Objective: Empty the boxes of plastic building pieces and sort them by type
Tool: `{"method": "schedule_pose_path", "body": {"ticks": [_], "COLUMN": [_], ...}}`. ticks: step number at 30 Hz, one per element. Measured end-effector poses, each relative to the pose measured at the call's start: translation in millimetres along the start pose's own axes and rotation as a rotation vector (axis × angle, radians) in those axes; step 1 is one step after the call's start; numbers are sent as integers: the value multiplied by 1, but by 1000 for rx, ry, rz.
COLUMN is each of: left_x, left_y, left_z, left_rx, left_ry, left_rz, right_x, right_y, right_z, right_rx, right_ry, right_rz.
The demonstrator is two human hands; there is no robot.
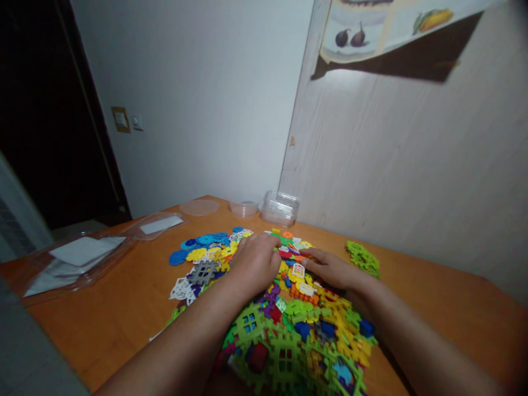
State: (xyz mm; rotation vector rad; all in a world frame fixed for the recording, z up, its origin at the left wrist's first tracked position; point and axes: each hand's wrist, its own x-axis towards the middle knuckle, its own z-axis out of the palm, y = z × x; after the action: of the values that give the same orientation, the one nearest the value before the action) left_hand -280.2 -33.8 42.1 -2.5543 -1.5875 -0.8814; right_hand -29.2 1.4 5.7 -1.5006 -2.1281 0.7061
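A heap of colourful plastic interlocking pieces [297,324] covers the middle of the orange wooden table [124,297]: blue and yellow discs at the far left, green window-like squares at the near edge. My left hand [256,261] rests palm down on the heap, fingers curled onto the pieces near a green one [282,239]. My right hand [330,268] lies flat on the pile beside it, fingers stretched leftward and touching small white and red pieces [297,269]. Whether either hand grips a piece is hidden.
A small cluster of green pieces [363,257] lies apart at the right. Clear plastic containers [280,208], a small tub [244,208] and a round lid [199,207] stand at the far edge. Clear packaging with white sheets [82,256] lies at the left. A wall runs close behind.
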Motion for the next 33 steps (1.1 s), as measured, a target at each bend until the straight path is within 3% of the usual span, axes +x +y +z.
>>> {"method": "schedule_pose_path", "body": {"ticks": [12, 17, 20, 23, 33], "left_x": [-5, -4, -3, -3, -4], "left_y": [-3, -2, 0, 1, 1], "left_z": [5, 2, -1, -3, -1], "left_rx": [130, 170, 176, 181, 112], "left_ry": [-197, -221, -225, -209, -158], "left_rz": [84, 49, 41, 43, 102], "right_x": [-22, -22, -20, -18, -27], "right_y": [-41, -43, -41, -36, -16], "right_z": [-2, -7, -11, -16, -54], "right_rx": [68, 364, 534, 606, 366], "right_ry": [-219, -310, -273, -206, -56], "right_rz": [-77, -31, -35, 83, 282]}}
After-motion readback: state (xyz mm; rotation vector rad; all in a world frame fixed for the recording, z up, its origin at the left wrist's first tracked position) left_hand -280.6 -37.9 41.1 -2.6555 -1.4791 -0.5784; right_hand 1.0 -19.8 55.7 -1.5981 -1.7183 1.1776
